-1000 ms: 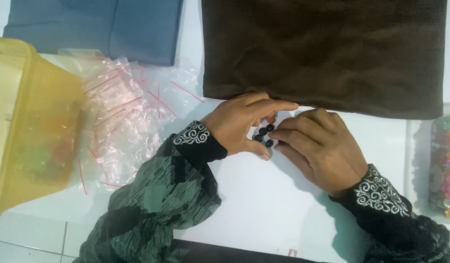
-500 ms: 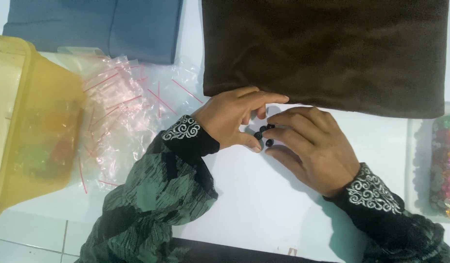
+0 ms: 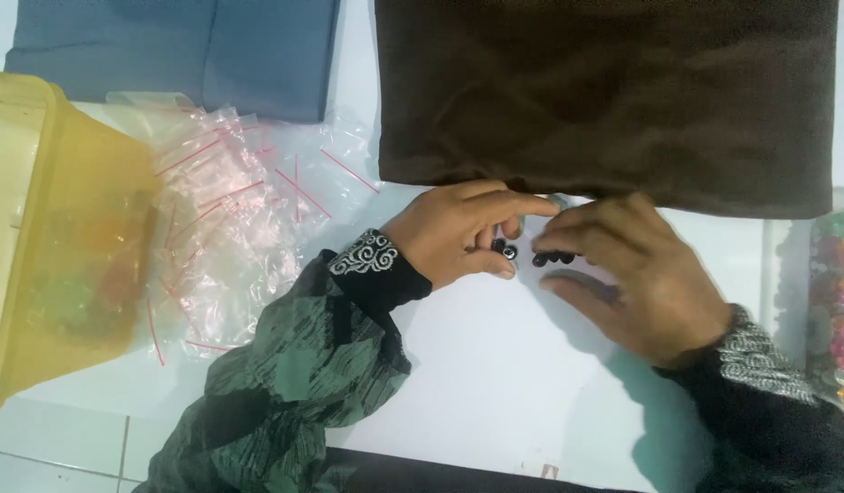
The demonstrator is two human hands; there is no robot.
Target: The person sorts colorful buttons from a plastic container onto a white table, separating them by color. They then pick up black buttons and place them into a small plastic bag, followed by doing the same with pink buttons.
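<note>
Key relation: the short row of black beads (image 3: 551,259) sits between the two hands at the middle of the view, its long axis running roughly three o'clock to nine o'clock; it lies at three o'clock from the left hand's fingertips and under the right hand's fingertips, so the right hand is the nearer one
Left hand (image 3: 454,233): fingers curled, thumb and forefinger pinched on a single black bead (image 3: 504,247) that shows a pale spot, likely its hole; the hand is closed on that bead
Right hand (image 3: 636,274): fingers bent in from three o'clock, thumb and forefinger pinching the end of the bead row; whether the row hangs on a thread I cannot tell
Gap: the single bead and the near end of the row sit just beside each other, apart by a sliver
Beads' look: small, round, glossy black, all alike
Surface: a white table (image 3: 477,393), bare under the hands
Twelve o'clock: a dark brown cloth (image 3: 613,91), its lower hem just beyond the fingertips
Eleven o'clock: a folded blue cloth (image 3: 184,46)
Nine o'clock: a heap of small clear bags with red seal strips (image 3: 230,219), and past it a translucent yellow tub (image 3: 57,237)
Three o'clock: a clear container of mixed coloured beads (image 3: 833,301) at the frame edge
Sleeves: dark green patterned, with pale embroidered cuffs
</note>
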